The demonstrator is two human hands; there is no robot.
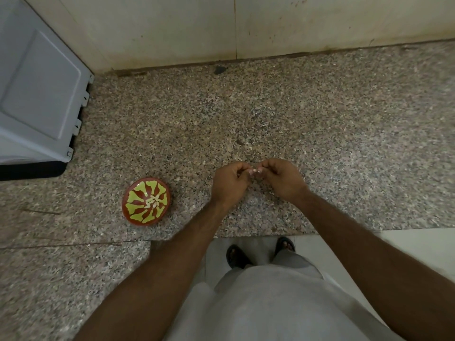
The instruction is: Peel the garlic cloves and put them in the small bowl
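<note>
Grey cloth of the person's garment (266, 303) fills the near edge of the head view, with two dark sandals (236, 257) on pale floor (394, 244) just beyond it. Both bare forearms reach forward over the edge of a speckled granite counter (295, 107), polished, mottled in brown, grey and black.

Above the counter the left hand (230, 184) and right hand (280, 179) meet fingertip to fingertip. Fingers of both are curled inward and pinch a small pale garlic clove (255, 171) between them; only a sliver of it shows, so whether its skin is partly off cannot be told.

To the left of the hands, well apart from them, stands the small bowl (130, 211): round, glazed red-brown with a yellow-green petal pattern. Several pale, elongated peeled cloves (153, 201) lie at its centre.

Risks, as judged from this position:
- The clove is small and likely smooth once bared; a hard pinch could squirt it out onto the counter or over the near edge to the floor.
- The bowl sits aside from the hands, so the carry across open counter is where a drop would most likely occur.
- Papery skin could cling to the fingers and fall into the bowl with the clove.

Farther back, a grey plastic panel (37, 89) with moulded edges lies at the left, and a pale, stained wall (270, 25) closes the counter's far side.
</note>
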